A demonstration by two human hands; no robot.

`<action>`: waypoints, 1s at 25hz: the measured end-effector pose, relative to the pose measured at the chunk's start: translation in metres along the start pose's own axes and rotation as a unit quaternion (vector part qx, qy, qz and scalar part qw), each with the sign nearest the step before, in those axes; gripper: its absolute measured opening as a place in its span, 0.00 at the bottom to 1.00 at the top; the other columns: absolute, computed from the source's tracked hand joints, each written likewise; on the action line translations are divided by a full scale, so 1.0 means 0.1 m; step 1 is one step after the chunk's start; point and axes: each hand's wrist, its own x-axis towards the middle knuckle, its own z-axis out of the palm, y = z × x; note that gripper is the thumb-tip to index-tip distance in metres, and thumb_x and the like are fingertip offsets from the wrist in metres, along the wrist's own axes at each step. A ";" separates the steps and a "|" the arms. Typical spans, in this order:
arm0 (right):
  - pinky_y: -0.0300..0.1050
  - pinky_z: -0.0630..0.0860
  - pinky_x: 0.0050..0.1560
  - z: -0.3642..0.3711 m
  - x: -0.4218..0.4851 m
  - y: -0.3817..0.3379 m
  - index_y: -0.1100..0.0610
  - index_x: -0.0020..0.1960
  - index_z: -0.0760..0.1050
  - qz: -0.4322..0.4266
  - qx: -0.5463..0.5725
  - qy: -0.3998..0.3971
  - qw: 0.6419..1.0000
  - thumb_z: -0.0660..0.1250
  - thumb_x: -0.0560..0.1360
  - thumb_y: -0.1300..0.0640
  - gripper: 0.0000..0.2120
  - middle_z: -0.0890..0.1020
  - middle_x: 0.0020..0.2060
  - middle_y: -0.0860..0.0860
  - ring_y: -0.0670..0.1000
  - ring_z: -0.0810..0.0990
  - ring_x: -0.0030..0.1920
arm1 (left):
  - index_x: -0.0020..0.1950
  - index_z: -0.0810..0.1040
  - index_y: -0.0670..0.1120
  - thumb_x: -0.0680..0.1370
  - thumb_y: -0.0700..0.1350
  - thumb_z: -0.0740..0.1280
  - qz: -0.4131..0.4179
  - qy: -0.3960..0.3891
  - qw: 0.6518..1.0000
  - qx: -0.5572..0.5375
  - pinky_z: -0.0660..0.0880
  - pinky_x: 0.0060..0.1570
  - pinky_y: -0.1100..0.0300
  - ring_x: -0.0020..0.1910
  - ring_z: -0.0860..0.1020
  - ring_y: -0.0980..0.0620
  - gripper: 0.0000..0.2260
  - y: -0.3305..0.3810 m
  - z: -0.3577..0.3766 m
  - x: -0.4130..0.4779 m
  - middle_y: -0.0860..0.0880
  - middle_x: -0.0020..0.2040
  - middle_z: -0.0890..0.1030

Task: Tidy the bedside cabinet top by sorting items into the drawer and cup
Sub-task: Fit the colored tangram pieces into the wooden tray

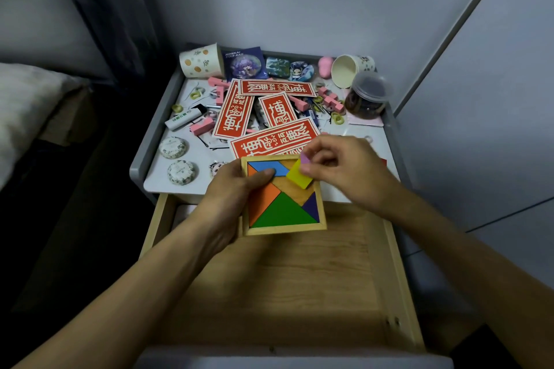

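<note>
My left hand [236,186] grips the left edge of a wooden tangram tray [283,228], thumb on the blue piece [269,167], holding it above the open wooden drawer [299,278]. Orange, green and purple pieces lie in the tray. My right hand [341,168] pinches a yellow square piece [298,177], tilted over the tray's upper right corner, with a small pink-purple piece [305,158] at its fingertips. A dotted paper cup [201,61] lies at the cabinet's back left, and another paper cup [347,70] lies on its side at the back right.
The grey cabinet top [162,177] is cluttered: several red cards [275,135], pink blocks [204,126], a white lighter [183,120], two round tins [174,147], badges, hair ties and a clear plastic jar [367,99]. A bed lies to the left, a wall to the right.
</note>
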 end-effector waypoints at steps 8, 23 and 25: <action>0.30 0.74 0.35 0.10 0.03 0.04 0.51 0.37 0.82 0.023 -0.050 0.041 0.998 0.77 0.69 0.55 0.05 0.83 0.32 0.44 0.38 0.79 0.34 | 0.62 0.77 0.41 0.80 0.39 0.67 0.027 0.038 0.999 0.000 0.82 0.50 0.49 0.49 0.84 0.43 0.12 -0.03 0.00 0.04 0.42 0.53 0.85; 0.31 0.74 0.41 0.11 0.02 0.01 0.54 0.46 0.85 -0.030 -0.055 0.015 0.998 0.75 0.71 0.58 0.05 0.84 0.38 0.45 0.40 0.80 0.39 | 0.62 0.76 0.41 0.80 0.40 0.67 0.020 0.016 0.999 -0.021 0.81 0.37 0.57 0.45 0.85 0.46 0.12 -0.01 -0.01 0.02 0.44 0.49 0.86; 0.28 0.73 0.44 0.12 0.03 0.00 0.56 0.51 0.85 -0.056 -0.061 0.013 0.996 0.73 0.73 0.60 0.07 0.84 0.41 0.44 0.38 0.80 0.42 | 0.62 0.77 0.42 0.80 0.41 0.66 0.019 0.014 1.000 -0.020 0.80 0.36 0.60 0.45 0.85 0.47 0.11 -0.01 0.00 0.02 0.45 0.49 0.86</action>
